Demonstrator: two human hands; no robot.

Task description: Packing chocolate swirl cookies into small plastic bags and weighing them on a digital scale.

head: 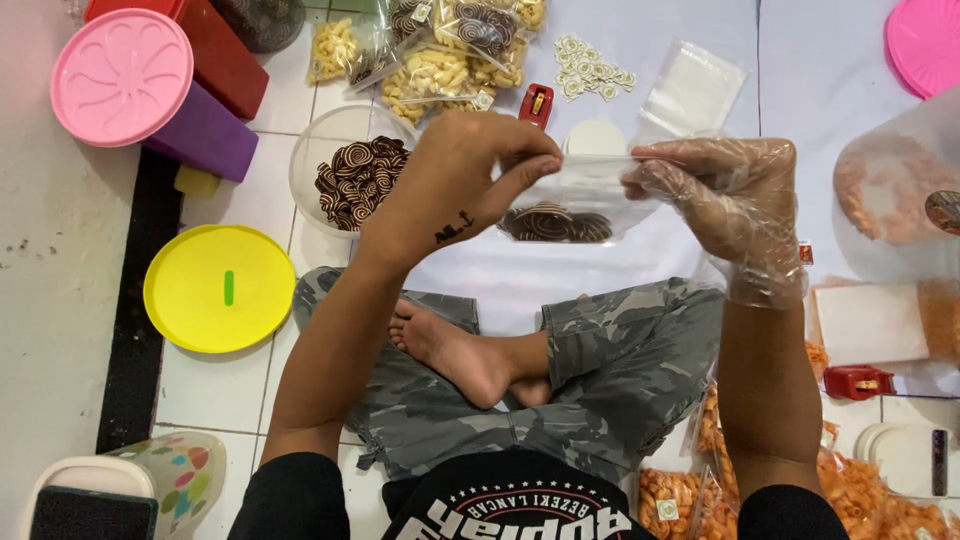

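Both hands hold up one small clear plastic bag [575, 205] with brown spiral snacks in its bottom. My left hand [455, 180], bare, pinches the bag's top edge at the left. My right hand [730, 205], in a thin clear plastic glove, pinches the top edge at the right. The bag hangs above a white sheet [520, 275] in front of my crossed legs. A clear tub [335, 140] with more brown spiral snacks stands just left of my left hand.
Filled snack bags [440, 50] lie at the back, with small round stickers [590, 70], a red tape dispenser [536, 103] and empty clear bags [692, 90]. A yellow lid [220, 288] and pink lid [122, 75] sit left. Orange snack packs [850, 490] pile at right.
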